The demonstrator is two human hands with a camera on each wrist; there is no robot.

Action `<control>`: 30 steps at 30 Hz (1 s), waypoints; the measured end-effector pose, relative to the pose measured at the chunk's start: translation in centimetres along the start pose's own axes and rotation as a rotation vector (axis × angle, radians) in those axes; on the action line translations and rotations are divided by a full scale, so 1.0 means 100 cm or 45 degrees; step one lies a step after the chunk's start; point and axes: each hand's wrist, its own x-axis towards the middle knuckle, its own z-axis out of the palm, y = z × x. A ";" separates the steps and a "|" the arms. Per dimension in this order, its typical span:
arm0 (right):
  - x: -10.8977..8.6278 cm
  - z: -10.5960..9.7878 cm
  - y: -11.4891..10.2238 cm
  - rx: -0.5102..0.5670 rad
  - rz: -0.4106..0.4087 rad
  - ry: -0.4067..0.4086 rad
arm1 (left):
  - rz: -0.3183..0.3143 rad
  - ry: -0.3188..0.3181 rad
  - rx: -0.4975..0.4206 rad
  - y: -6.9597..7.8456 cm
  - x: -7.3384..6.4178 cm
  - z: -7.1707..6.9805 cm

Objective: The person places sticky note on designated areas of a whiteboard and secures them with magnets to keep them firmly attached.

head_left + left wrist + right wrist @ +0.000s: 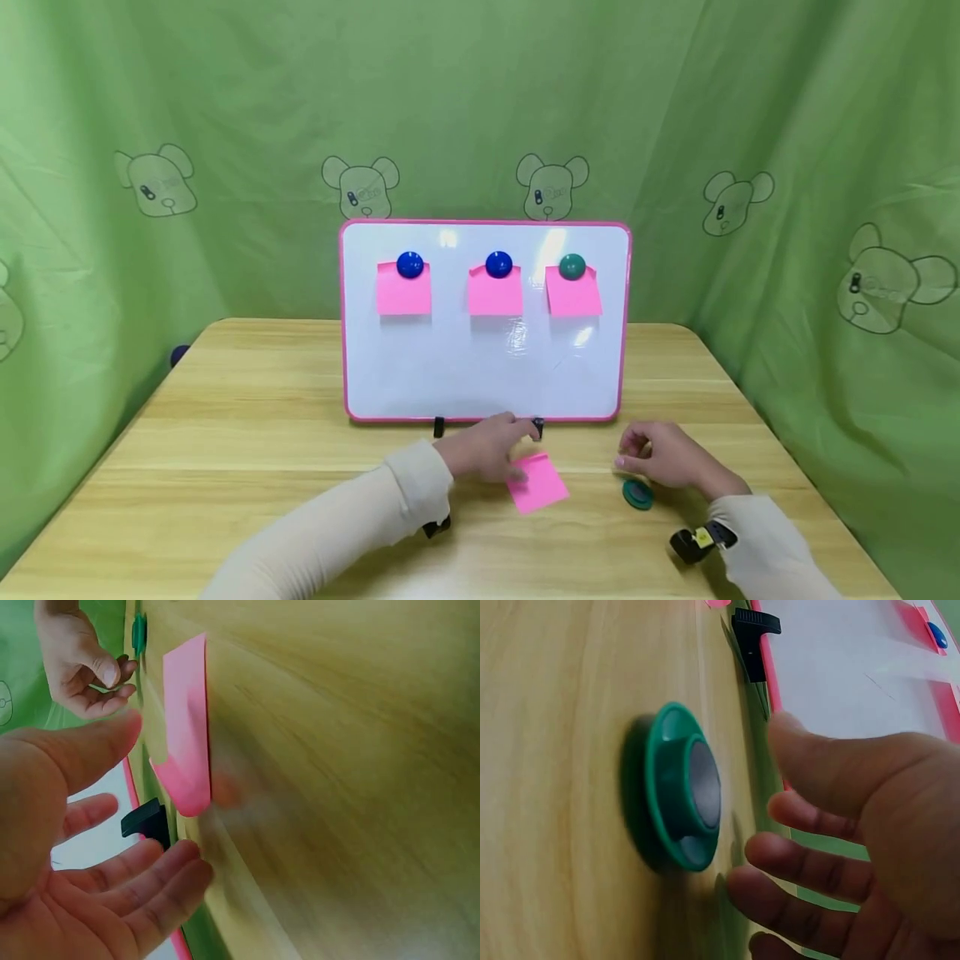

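Observation:
A loose pink sticky note (pixel 540 487) lies on the table, its top edge curled up. Over its left edge hovers my left hand (pixel 491 447), thumb and fingers spread apart; the left wrist view shows a gap between the hand and the note. To the right, a green round magnet (pixel 682 791) rests with its grey magnet face up. My right hand (pixel 667 454) is just beyond it, fingers loosely bent, holding nothing. Behind both hands stands a whiteboard (pixel 480 367) with a pink frame.
On the board hang three pink notes, under a left blue magnet (pixel 410 265), a middle blue magnet (pixel 498 264) and a green magnet (pixel 572 267). Black feet (pixel 438 427) jut from the board's bottom edge. A green curtain (pixel 480 100) surrounds the wooden table (pixel 225 400).

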 end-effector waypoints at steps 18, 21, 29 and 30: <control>-0.003 0.003 0.006 0.088 -0.038 -0.159 | 0.050 -0.054 0.152 0.004 0.001 0.011; -0.005 0.000 0.006 0.107 -0.066 -0.209 | 0.076 -0.055 0.157 0.003 0.001 0.011; -0.006 -0.004 0.012 0.188 -0.129 -0.334 | 0.156 -0.020 0.128 0.000 0.003 0.013; -0.006 -0.004 0.012 0.186 -0.121 -0.335 | 0.175 -0.003 0.127 -0.001 0.003 0.014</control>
